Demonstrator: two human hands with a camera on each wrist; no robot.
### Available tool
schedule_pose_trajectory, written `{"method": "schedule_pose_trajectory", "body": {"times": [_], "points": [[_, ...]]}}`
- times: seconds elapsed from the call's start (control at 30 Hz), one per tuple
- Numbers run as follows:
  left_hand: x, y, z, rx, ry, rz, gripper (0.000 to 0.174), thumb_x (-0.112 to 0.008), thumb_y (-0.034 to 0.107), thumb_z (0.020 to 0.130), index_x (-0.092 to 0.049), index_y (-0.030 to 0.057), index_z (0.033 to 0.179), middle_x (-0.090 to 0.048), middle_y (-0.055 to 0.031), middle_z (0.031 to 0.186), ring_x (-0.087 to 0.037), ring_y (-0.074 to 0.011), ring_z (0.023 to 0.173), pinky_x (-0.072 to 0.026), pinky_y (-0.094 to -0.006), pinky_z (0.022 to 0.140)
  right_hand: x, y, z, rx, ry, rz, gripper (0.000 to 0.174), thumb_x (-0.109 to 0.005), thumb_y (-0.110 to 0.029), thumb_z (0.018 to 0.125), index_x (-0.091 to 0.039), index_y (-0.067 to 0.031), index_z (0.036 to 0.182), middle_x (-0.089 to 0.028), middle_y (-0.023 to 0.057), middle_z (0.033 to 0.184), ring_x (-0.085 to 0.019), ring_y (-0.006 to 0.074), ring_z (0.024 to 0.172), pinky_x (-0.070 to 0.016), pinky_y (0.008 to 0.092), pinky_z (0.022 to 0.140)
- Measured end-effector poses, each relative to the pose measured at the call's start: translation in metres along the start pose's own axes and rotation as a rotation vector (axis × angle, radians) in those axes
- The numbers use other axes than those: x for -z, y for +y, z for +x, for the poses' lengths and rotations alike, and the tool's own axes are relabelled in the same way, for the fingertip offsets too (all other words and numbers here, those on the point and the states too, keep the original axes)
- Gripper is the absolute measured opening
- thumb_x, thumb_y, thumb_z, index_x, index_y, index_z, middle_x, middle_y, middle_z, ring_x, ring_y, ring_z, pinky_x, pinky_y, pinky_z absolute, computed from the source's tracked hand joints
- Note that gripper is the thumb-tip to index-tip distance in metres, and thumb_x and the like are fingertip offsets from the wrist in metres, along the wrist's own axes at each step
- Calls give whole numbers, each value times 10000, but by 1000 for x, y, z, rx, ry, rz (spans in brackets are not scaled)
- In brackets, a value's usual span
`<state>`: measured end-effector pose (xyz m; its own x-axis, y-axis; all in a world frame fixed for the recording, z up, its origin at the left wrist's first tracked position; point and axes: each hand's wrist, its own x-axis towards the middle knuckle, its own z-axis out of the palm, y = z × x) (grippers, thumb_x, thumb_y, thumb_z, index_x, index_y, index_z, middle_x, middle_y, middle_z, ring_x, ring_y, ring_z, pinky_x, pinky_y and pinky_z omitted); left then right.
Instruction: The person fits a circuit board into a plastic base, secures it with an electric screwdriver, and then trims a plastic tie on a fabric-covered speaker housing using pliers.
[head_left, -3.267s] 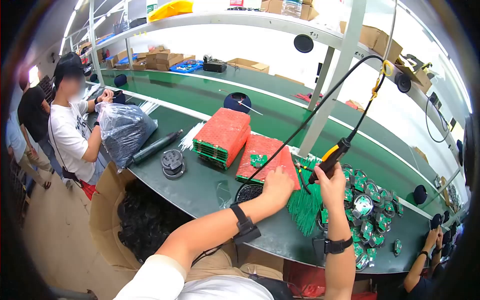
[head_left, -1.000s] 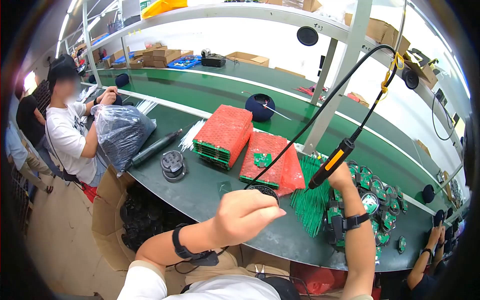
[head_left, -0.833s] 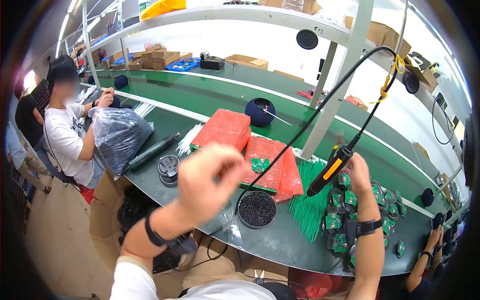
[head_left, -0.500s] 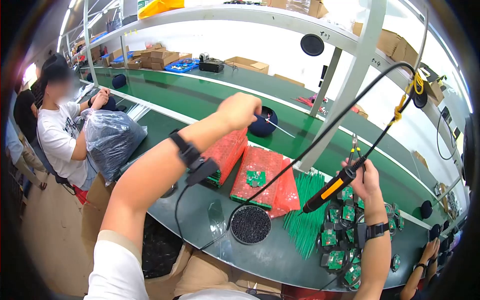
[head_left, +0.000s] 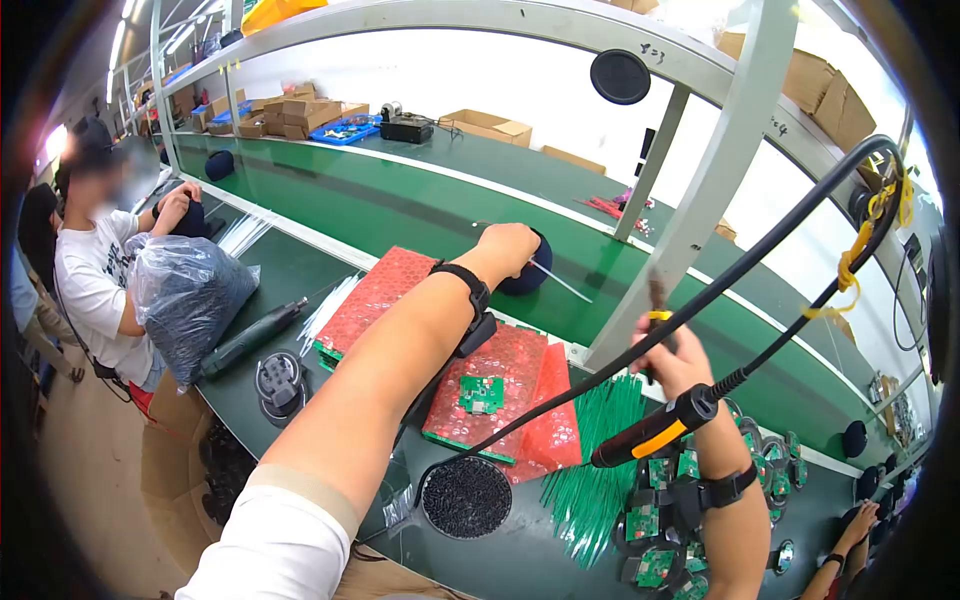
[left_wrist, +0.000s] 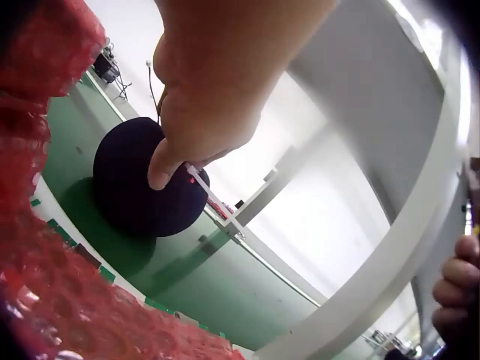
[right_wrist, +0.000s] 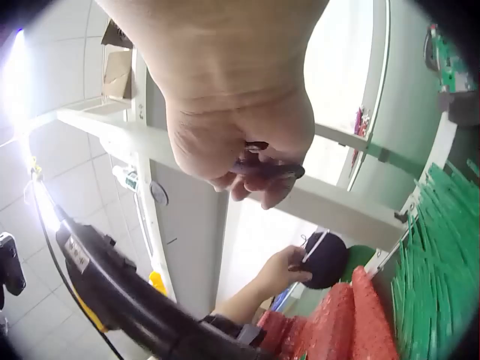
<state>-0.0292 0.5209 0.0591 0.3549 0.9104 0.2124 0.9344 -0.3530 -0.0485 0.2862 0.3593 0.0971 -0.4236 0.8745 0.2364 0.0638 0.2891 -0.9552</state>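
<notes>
Reaching across the bench, my left hand [head_left: 508, 250] grips a dark blue, ball-shaped housing [left_wrist: 135, 187] on the far green surface. The thumb presses its side in the left wrist view; the other fingertips are hidden. A white strip [head_left: 565, 282] sticks out of the housing. My right hand [head_left: 680, 365] is raised over the bench and holds a pair of small pliers [head_left: 657, 300], whose dark handles lie in the palm in the right wrist view. A black-and-orange corded electric screwdriver [head_left: 655, 430] hangs in front of the right wrist.
Under my left arm lie red bubble-wrap packs [head_left: 530, 400] with a green circuit board [head_left: 482, 394] on top. Near them are a dish of black screws [head_left: 466, 497], green strips [head_left: 595, 480] and several round units with boards [head_left: 650, 520]. A metal post [head_left: 700, 190] rises between the hands.
My left hand has swung up and forward from over the near bench to the dark blue housing. The right hand has kept the pliers. The hanging screwdriver's cord has shifted right in view.
</notes>
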Motion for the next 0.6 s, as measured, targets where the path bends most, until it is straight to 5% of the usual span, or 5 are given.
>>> {"method": "schedule_pose_trajectory", "body": {"times": [0.17,0.37,0.47,0.6], "points": [[4,10,1,82,-48,-119,342,-863,258,741,-744,91,1015,-736,-146,1045,-702,-341,1001,-563,-458,856,-60,45,52,-140,17,-23,184,-641,-102,970,-570,-16,1116,-617,25,891,-593,108,749,-506,284,646],[-5,14,2,212,82,-359,316,-789,378,821,-760,71,893,-741,-174,950,-710,-356,952,-557,-456,842,-99,116,139,-309,575,107,281,-653,-91,968,-499,-18,1191,-629,75,960,-647,164,836,-540,307,649],[-3,22,1,211,21,-308,289,-770,340,839,-766,80,965,-740,-168,1015,-706,-357,990,-562,-459,863,-107,124,166,-250,702,400,288,-677,-74,958,-498,-23,1178,-626,71,945,-645,159,789,-526,289,621],[-17,19,2,117,62,-359,293,-695,309,871,-763,73,1032,-736,-187,1069,-705,-359,1030,-568,-457,887,-112,120,177,-255,719,439,311,-669,-16,947,-496,-34,1205,-629,67,931,-641,157,753,-505,272,597]]}}
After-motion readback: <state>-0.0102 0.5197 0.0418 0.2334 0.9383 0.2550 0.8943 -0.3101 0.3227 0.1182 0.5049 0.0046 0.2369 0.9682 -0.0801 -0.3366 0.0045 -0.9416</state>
